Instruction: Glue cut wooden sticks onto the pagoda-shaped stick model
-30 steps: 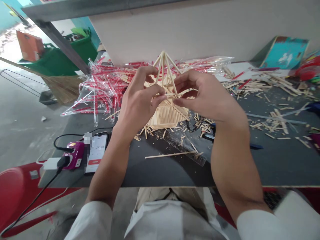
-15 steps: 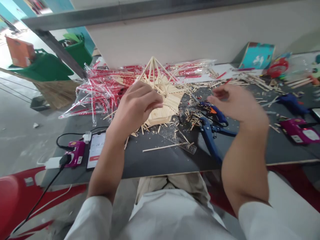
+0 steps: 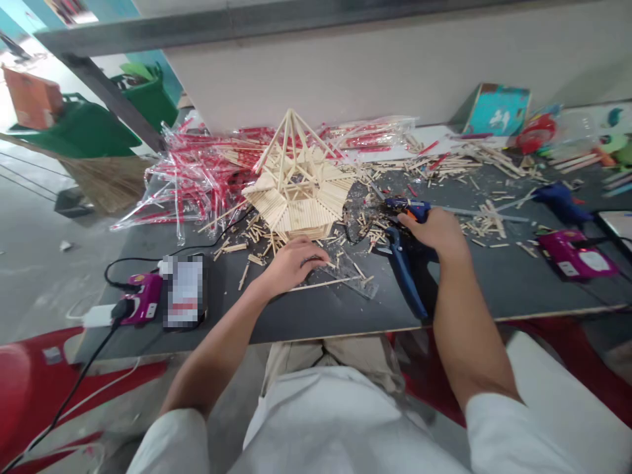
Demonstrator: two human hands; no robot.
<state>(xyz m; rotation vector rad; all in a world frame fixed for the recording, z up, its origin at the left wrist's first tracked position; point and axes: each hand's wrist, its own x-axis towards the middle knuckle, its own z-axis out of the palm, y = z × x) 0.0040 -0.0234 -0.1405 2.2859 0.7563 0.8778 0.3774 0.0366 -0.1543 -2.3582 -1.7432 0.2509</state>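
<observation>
While resting on the desk (image 3: 494, 289) just in front of the stick model (image 3: 296, 194), lies palm down with fingers loosely spread and grips nothing: so for the left hand (image 3: 295, 263). Reaches with the fingertips to a long thin stick (image 3: 330, 284), laid flat in front of the model, long axis running left to right along the model's near edge, far end crossing a clear ruler (image 3: 355, 276). To the right of the model, off its near right corner: the right hand (image 3: 434, 230), curled over a blue glue gun (image 3: 412, 209), forward end apparently turned back toward the model. Cannot tell whether raised off the desk or lying on it. Nearer to the model and to the stick: the left hand, straight in front. Nearer to the gun: the right, already on it. In front and right of the model, beside the right wrist: blue cutter handles (image 3: 407, 280), seemingly untouched.
</observation>
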